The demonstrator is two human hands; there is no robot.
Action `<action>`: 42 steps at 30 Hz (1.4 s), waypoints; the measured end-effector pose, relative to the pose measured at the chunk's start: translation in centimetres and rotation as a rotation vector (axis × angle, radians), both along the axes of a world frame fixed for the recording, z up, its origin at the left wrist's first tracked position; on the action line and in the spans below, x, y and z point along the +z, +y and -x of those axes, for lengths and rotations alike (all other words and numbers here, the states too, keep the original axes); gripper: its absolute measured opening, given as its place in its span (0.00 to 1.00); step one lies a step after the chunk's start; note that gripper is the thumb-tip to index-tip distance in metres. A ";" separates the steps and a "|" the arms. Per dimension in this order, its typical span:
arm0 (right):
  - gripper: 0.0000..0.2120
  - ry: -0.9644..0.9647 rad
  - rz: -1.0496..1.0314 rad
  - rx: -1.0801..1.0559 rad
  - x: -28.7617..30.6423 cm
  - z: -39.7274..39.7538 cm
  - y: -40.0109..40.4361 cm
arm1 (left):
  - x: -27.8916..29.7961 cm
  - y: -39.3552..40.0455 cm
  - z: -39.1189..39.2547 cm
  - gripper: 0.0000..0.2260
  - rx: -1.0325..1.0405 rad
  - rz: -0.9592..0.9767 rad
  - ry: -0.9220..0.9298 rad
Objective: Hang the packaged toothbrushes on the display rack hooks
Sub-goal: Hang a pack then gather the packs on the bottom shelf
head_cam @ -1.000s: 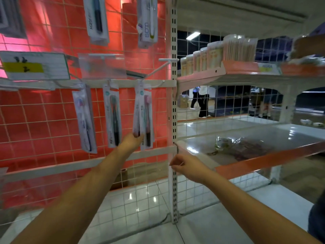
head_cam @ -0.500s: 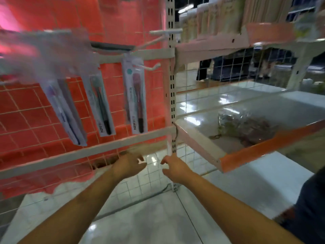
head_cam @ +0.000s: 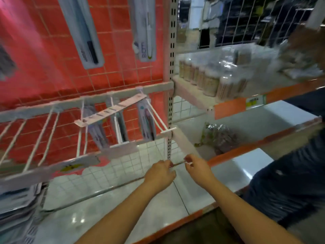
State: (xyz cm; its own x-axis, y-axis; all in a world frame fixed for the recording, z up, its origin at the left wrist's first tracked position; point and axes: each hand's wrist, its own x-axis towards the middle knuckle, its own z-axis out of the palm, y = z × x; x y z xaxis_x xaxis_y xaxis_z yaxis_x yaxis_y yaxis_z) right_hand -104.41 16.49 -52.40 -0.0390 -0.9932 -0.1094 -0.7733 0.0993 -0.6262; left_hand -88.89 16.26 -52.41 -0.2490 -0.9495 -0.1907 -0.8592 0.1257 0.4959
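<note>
Low in front of the white upright post [head_cam: 169, 95], the left hand [head_cam: 159, 176] and right hand [head_cam: 197, 170] meet, fingers curled, pinching a thin rod-like piece [head_cam: 178, 163] between them; blur hides what it is. Beyond, packaged toothbrushes [head_cam: 146, 120] hang from the rack hooks [head_cam: 157, 118], more [head_cam: 84, 32] hanging higher on the red grid wall [head_cam: 44, 50].

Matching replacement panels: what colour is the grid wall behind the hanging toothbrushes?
Red grid wall, clear in the head view.
</note>
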 end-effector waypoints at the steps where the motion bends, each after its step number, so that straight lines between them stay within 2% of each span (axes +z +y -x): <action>1: 0.13 0.001 0.000 -0.014 1.5 0.4 0.8 | 1.3 0.9 0.3 0.16 -0.016 -0.007 -0.005; 10: 0.13 0.133 0.031 -0.068 15.4 1.5 4.4 | 12.7 6.4 -1.5 0.13 -0.087 -0.081 -0.152; 16: 0.15 0.142 0.090 -0.033 23.0 -2.3 2.0 | 21.9 6.2 -6.4 0.14 -0.141 0.012 -0.119; 19: 0.13 0.147 0.114 0.032 25.0 -6.1 0.7 | 24.8 5.2 -9.4 0.14 -0.064 0.081 -0.104; 23: 0.12 0.202 0.136 0.195 24.1 -10.4 -1.2 | 24.8 3.9 -13.5 0.13 0.062 0.168 -0.138; 29: 0.20 0.474 0.133 0.412 22.1 -13.4 -5.8 | 22.0 2.0 -18.2 0.16 0.298 0.159 -0.148; 32: 0.22 0.523 0.176 0.456 20.9 -14.2 -8.6 | 20.9 0.7 -19.5 0.15 0.402 0.125 -0.117; 36: 0.18 0.595 0.304 0.578 19.5 -15.4 -11.8 | 20.4 -0.9 -20.7 0.15 0.483 0.109 -0.175; 42: 0.15 0.669 0.332 0.731 18.0 -17.3 -14.7 | 20.4 -1.0 -22.5 0.16 0.558 0.070 -0.171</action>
